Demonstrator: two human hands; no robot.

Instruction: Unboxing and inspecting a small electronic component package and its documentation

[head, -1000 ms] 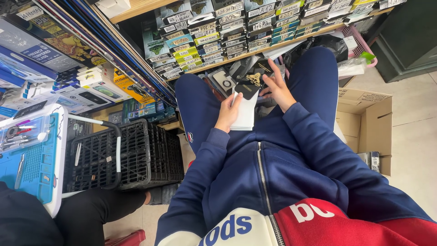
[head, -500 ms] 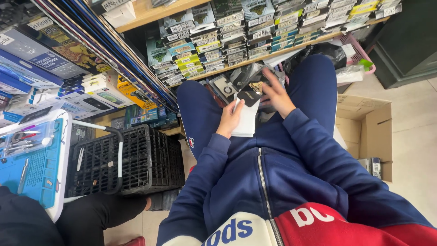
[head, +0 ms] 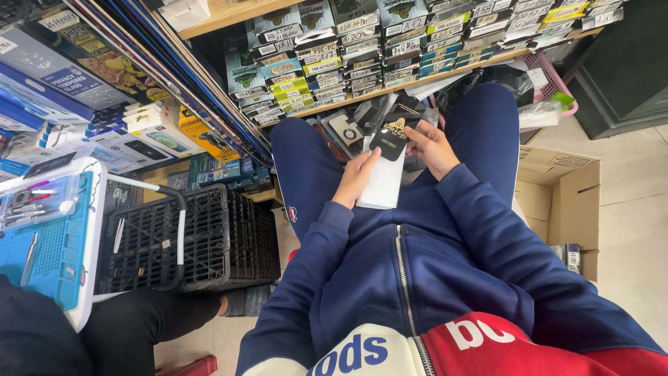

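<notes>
Head view: a black plastic lattice crate stands on the floor at left, holding a white-handled black frame; its other contents cannot be made out. At right, an open brown cardboard box has a small dark item at its near edge. A pink mesh basket sits far right with clear bags beside it. On the far wooden shelf, flat packets stand in tight rows, green, yellow and blue with white handwritten tags.

The left hand grips the left edge of a white rectangular package resting on the lap. The right hand pinches a glossy black packet with a gold emblem, lying over the white package's far end. A blue mat tray holds small tools at far left.
</notes>
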